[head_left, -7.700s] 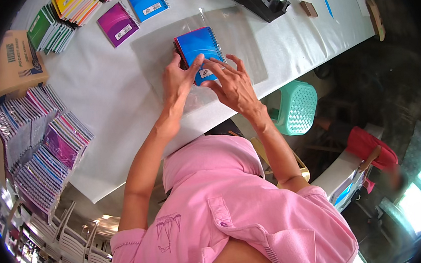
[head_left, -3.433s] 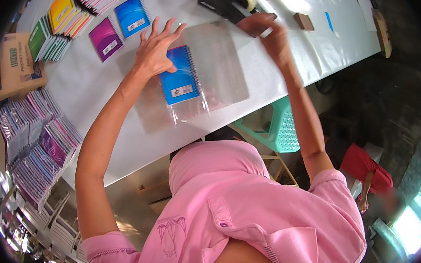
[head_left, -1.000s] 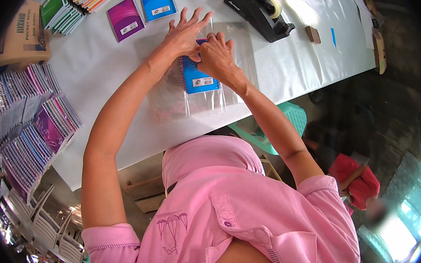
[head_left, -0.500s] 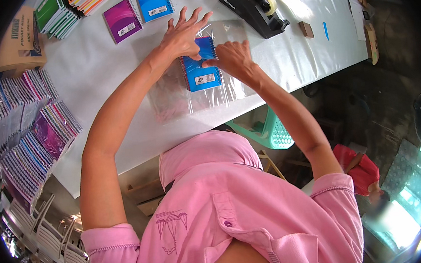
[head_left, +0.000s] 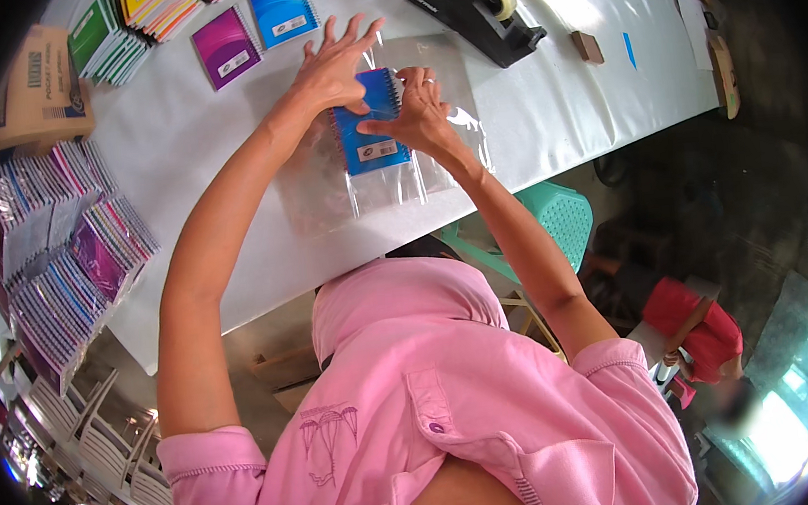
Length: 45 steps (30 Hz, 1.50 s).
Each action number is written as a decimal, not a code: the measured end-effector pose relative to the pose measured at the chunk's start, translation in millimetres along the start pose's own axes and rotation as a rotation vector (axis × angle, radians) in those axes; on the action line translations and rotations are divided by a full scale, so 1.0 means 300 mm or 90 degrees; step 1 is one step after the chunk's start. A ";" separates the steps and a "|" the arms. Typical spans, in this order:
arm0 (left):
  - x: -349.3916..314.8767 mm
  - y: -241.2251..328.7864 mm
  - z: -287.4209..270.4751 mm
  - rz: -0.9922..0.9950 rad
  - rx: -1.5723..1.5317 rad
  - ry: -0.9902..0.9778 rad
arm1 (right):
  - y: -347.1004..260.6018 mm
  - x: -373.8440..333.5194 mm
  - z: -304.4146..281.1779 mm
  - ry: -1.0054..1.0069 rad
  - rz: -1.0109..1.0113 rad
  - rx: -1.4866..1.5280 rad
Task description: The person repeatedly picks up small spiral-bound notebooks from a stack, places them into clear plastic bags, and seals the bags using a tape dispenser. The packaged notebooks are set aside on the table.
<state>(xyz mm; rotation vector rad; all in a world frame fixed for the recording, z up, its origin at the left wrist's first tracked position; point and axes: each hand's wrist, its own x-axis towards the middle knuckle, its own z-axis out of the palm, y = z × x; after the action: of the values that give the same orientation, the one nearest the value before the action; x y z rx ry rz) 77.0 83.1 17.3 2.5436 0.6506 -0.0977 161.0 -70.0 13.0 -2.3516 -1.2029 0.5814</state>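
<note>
A blue spiral notebook with a white label lies on a clear plastic sheet on the table. Over its upper left edge is my left hand, fingers spread and thumb touching the cover. My right hand is at the notebook's spiral edge; its thumb stretches across the cover and its bent fingers stay apart. Neither hand is wrapped round the notebook. Farther off lie a purple notebook and another blue notebook, side by side.
A black tape dispenser stands at the far right, with a small brown block beside it. Several stacked spiral notebooks and a cardboard box line the left. A green stool is below the table edge; a person in red is beyond.
My right hand has shifted left over the blue notebook, its thumb reaching farther across the cover and its fingers more spread. The whole view has shifted slightly.
</note>
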 end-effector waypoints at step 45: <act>-0.344 0.118 -0.050 0.091 -0.116 0.376 | 0.021 -0.065 -0.127 0.132 -0.325 0.437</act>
<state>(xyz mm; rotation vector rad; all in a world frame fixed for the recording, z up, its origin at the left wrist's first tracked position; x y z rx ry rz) 1.7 19.3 66.1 2.4231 0.6475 0.7511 175.5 -96.7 44.1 -1.4290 -1.1989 0.4582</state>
